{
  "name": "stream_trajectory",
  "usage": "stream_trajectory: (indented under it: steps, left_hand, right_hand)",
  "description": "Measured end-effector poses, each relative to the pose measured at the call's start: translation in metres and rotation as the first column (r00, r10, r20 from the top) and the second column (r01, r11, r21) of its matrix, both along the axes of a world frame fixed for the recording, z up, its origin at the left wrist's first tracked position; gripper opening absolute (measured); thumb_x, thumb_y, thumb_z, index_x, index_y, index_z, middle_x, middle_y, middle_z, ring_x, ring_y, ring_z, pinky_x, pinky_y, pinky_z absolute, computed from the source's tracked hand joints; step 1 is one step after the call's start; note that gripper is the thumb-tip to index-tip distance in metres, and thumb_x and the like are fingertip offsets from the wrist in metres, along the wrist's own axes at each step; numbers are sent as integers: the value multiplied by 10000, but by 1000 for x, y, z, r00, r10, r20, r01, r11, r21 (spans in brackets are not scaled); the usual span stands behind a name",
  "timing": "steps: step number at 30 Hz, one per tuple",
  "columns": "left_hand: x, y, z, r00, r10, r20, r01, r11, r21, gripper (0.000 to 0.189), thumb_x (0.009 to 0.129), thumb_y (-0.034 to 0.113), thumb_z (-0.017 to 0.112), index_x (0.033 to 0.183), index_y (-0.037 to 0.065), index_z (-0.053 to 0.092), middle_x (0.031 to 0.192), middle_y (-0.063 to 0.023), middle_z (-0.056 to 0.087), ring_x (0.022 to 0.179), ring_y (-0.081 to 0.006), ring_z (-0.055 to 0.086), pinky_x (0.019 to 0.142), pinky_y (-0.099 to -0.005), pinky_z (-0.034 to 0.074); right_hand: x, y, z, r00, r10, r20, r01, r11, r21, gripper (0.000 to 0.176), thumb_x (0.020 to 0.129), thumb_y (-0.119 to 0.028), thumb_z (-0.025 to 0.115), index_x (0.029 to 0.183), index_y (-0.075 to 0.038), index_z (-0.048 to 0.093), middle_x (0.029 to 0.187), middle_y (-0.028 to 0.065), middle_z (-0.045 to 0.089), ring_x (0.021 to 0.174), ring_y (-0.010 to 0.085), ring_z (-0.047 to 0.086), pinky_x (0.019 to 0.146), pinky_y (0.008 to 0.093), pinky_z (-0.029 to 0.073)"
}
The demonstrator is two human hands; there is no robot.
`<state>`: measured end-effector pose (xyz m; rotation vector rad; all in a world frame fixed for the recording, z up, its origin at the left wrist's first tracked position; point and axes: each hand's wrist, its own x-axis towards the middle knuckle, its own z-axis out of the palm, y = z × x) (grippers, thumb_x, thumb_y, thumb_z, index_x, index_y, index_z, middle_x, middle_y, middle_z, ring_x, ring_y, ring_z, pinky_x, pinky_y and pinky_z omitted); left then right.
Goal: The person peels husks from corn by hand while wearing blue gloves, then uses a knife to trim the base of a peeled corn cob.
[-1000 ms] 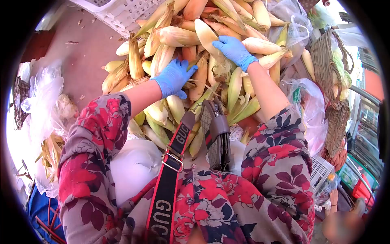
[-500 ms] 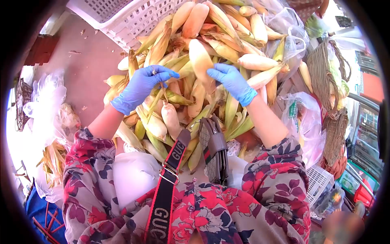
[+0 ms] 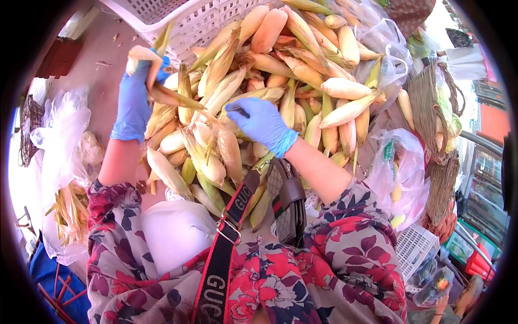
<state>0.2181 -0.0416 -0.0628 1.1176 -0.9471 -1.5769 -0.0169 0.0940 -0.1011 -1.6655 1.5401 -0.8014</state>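
My left hand (image 3: 134,102), in a blue glove, is raised at the left of the corn pile with its fingers wrapped round a corn husk (image 3: 175,98). A pale curled piece of the husk bends over the top of the hand, and a long strip points down to the right. Over the middle of the pile is my right hand (image 3: 261,123), also gloved in blue, its fingers bent together. A small dark thing shows at its fingertips, too small to name. Below both hands lie ears of corn (image 3: 210,162), partly in their husks.
A white plastic crate (image 3: 186,27) stands behind the pile. Clear plastic bags (image 3: 396,173) lie at the right, with bundled brown cords (image 3: 426,102) beyond them. A handbag (image 3: 288,200) hangs at my front. Discarded husks (image 3: 73,213) sit at the left, and another person's hand (image 3: 440,305) shows lower right.
My left hand has swung up and left, now with the husk in it. My right hand has moved left and down, away from the pale ear it was beside.
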Motion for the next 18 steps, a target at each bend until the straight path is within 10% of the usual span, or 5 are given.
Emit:
stream_trajectory:
  steps: [2,5,10,14,18]
  left_hand:
    - [38,-21,5,996,67,-52,-67,998,-2,336,914,306,526,1145,62,536,878,-59,571,586,-63,444,539,-191,388]
    - [70,-34,10,977,199,78,-196,979,-53,372,908,332,527,1169,66,528,818,-17,531,582,-67,419,520,-189,354]
    - [157,-95,-38,788,484,380,-402,872,-279,369,890,266,509,1136,-10,509,937,-93,583,736,-173,583,614,-303,494]
    - [188,-112,-63,606,399,688,-165,909,-383,783,773,338,652,1334,-65,284,1169,-174,516,1000,-269,567,843,-336,465]
    - [231,-114,-82,479,88,874,-34,996,-81,913,728,493,651,1383,-15,266,1336,-192,422,1200,-267,451,1003,-317,329]
  right_hand:
    - [-32,-11,3,835,74,-546,-91,996,-3,607,695,-260,696,1237,-111,467,1140,131,551,1042,317,509,904,415,392]
    - [-67,-14,-60,706,11,-708,-124,986,-108,723,647,-248,701,1300,-157,404,1160,100,506,1067,322,466,911,450,358]
    - [-74,-25,-38,772,167,-614,-132,986,102,444,629,-257,697,1033,-131,563,948,121,573,947,333,531,842,436,413]
    - [-86,-15,-9,870,131,-475,-100,991,89,434,626,-268,704,981,-71,551,908,163,589,848,335,584,752,387,473]
    - [-86,-18,37,936,82,-343,-40,991,126,476,619,-231,740,1013,-45,550,906,173,612,854,305,608,765,346,480]
